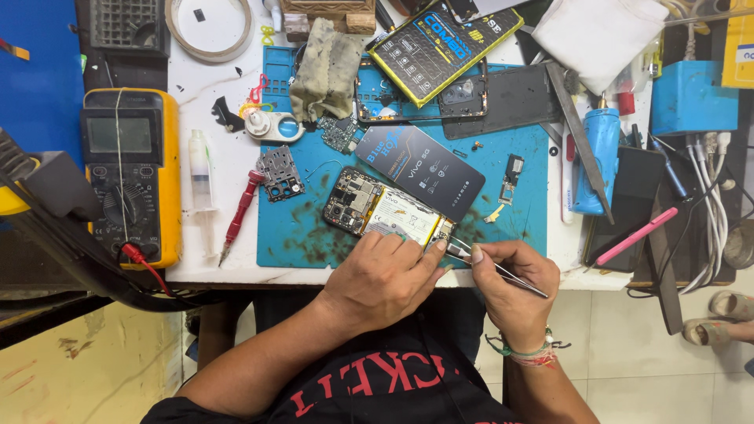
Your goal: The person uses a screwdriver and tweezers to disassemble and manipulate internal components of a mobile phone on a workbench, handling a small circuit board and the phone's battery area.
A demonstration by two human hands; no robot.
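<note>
Both hands meet low at centre, left hand curled palm-down, right hand pinched shut, wrists angled inward

We see the phone lying open and face down on the blue mat, tilted so its long axis runs from upper left to lower right. Its back is off: a dark circuit board fills the upper-left end, and a pale battery with a yellow edge covers the middle. The tweezers are thin, silvery metal, angled up-left, with their tips touching the phone's lower-right end by the mat's front edge.
</note>
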